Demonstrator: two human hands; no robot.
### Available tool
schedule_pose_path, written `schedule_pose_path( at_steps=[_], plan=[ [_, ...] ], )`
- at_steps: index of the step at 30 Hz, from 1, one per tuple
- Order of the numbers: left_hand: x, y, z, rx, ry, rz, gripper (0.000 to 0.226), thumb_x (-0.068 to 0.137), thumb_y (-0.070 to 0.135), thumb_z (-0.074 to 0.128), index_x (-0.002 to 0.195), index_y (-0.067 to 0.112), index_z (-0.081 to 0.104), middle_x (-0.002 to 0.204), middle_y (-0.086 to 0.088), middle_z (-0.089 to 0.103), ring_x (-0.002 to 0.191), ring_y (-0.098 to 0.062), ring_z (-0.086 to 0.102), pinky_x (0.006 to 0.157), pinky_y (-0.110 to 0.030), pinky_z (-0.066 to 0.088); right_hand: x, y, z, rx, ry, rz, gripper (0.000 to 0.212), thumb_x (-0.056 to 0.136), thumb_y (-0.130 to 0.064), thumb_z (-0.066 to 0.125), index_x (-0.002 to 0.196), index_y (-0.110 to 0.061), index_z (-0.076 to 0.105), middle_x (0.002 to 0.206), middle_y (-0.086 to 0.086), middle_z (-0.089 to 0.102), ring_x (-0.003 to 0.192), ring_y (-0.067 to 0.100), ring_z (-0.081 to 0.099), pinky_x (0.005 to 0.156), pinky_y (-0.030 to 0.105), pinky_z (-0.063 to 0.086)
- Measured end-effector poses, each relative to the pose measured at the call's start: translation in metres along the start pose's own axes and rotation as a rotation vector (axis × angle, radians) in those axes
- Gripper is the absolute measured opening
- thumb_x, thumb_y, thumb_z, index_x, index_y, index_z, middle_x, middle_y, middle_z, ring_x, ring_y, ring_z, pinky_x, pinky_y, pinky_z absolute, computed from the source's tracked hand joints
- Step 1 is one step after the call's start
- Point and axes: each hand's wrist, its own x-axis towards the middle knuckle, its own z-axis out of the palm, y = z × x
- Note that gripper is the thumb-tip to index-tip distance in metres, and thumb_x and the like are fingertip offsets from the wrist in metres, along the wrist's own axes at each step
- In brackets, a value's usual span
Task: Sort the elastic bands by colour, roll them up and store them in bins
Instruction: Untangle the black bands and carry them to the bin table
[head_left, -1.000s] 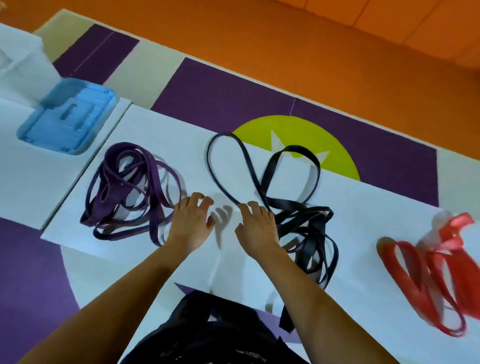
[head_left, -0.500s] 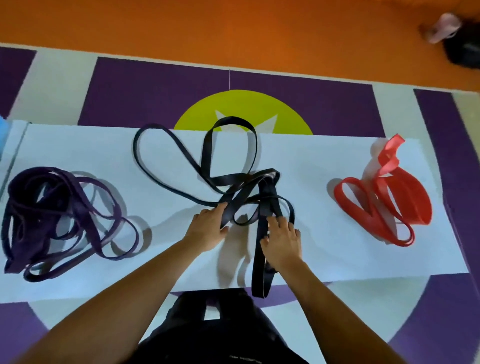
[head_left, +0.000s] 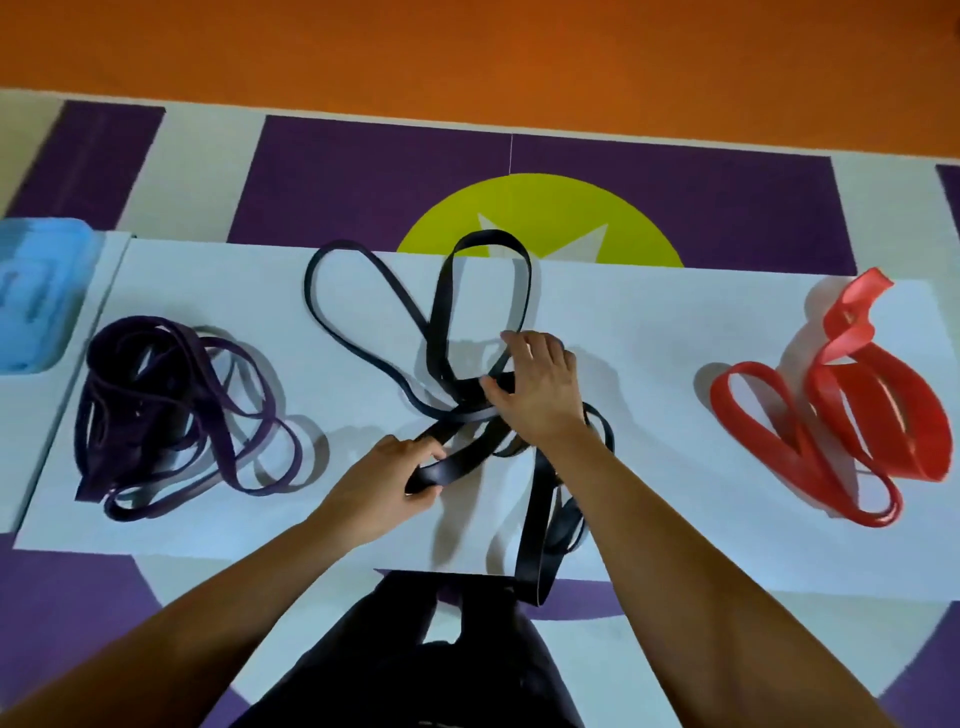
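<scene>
Broadly, I judge the colour sort done and the rolling barely begun: three separate heaps lie on the long white sheet (head_left: 649, 332), none rolled. The tangled black flat elastic bands (head_left: 441, 317) sprawl at centre, two loops reaching the far edge and one strap hanging over the near edge. The loose purple elastic bands (head_left: 171, 410) lie left, the wide red elastic bands (head_left: 831, 415) right. My left hand (head_left: 384, 483) is closed around a black strap end; my right hand (head_left: 535, 389) pinches a strand at the knot. A pale blue plastic lid (head_left: 36, 291) rests far left; no bin shows.
</scene>
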Motion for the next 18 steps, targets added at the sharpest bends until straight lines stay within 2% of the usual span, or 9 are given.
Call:
schedule_pose_path(
  at_steps=[2,3,4,6,8,11,13,15,18],
  plan=[
    [-0.001,0.005,0.003,0.035,-0.008,-0.001,0.032,0.089,0.032,0.067,0.118,0.030,0.056,0.097,0.013,0.064,0.095,-0.014,0.050,0.076,-0.038,0.053,0.021,-0.013,0.009,-0.228,-0.268,-0.170,0.079,0.087,-0.062,0.058,0.152,-0.021,0.039,0.156,0.009,0.041,0.148,0.032,0.032,0.122,0.057,0.018],
    [-0.001,0.006,0.005,0.052,-0.006,-0.001,0.032,0.089,0.032,0.067,0.120,0.030,0.056,0.101,0.011,0.066,0.097,-0.015,0.051,0.076,-0.039,0.053,0.028,-0.020,0.013,-0.335,-0.404,-0.200,0.084,0.088,-0.061,0.060,0.156,-0.022,0.031,0.161,0.008,0.034,0.152,0.031,0.024,0.124,0.058,0.011],
    [-0.001,0.008,0.007,0.069,-0.004,-0.006,0.033,0.090,0.031,0.067,0.121,0.029,0.056,0.103,0.010,0.066,0.099,-0.016,0.052,0.075,-0.039,0.053,0.033,-0.023,0.018,-0.403,-0.513,-0.186,0.083,0.090,-0.053,0.062,0.157,-0.021,0.026,0.161,0.009,0.034,0.151,0.033,0.025,0.124,0.058,0.010],
    [0.001,0.008,0.009,0.091,-0.011,-0.046,0.035,0.092,0.032,0.066,0.125,0.028,0.056,0.105,0.008,0.067,0.102,-0.017,0.052,0.076,-0.038,0.053,0.037,-0.023,0.022,-0.449,-0.636,-0.126,0.064,0.094,-0.029,0.062,0.151,-0.017,0.035,0.152,0.012,0.045,0.144,0.035,0.036,0.121,0.057,0.019],
    [0.002,0.005,0.012,0.115,-0.036,-0.095,0.035,0.094,0.034,0.064,0.127,0.027,0.055,0.105,0.005,0.067,0.105,-0.017,0.052,0.076,-0.036,0.053,0.037,-0.013,0.024,-0.457,-0.599,-0.159,0.050,0.095,-0.019,0.060,0.142,-0.015,0.044,0.140,0.012,0.055,0.135,0.035,0.046,0.116,0.056,0.025],
    [-0.001,-0.008,0.016,0.177,-0.039,-0.171,0.032,0.097,0.037,0.061,0.127,0.028,0.053,0.105,0.003,0.069,0.105,-0.022,0.056,0.074,-0.035,0.051,0.040,0.008,0.014,-0.302,-0.447,-0.193,0.035,0.098,-0.027,0.057,0.130,-0.017,0.051,0.119,0.009,0.064,0.115,0.034,0.059,0.099,0.047,0.037],
    [-0.001,-0.020,0.013,0.191,-0.005,-0.248,0.033,0.098,0.036,0.059,0.129,0.028,0.051,0.104,-0.001,0.070,0.104,-0.025,0.058,0.075,-0.038,0.052,0.044,0.021,-0.005,-0.120,-0.413,-0.107,0.022,0.099,-0.030,0.055,0.117,-0.017,0.054,0.111,0.008,0.067,0.106,0.034,0.062,0.090,0.041,0.035],
    [-0.002,-0.035,0.005,0.213,0.031,-0.320,0.029,0.098,0.031,0.058,0.126,0.027,0.053,0.101,-0.003,0.069,0.101,-0.027,0.061,0.071,-0.038,0.050,0.051,0.040,-0.028,-0.026,-0.404,0.024,0.009,0.099,-0.027,0.055,0.103,-0.020,0.051,0.105,0.010,0.068,0.102,0.035,0.063,0.088,0.040,0.037],
    [-0.006,-0.062,-0.013,0.262,0.081,-0.449,0.018,0.098,0.022,0.053,0.115,0.023,0.057,0.092,-0.005,0.067,0.091,-0.029,0.064,0.064,-0.039,0.050,0.055,0.072,-0.063,-0.008,-0.329,0.230,0.014,0.094,-0.020,0.059,0.107,-0.015,0.057,0.106,0.016,0.067,0.100,0.041,0.064,0.081,0.041,0.047]
  ],
)
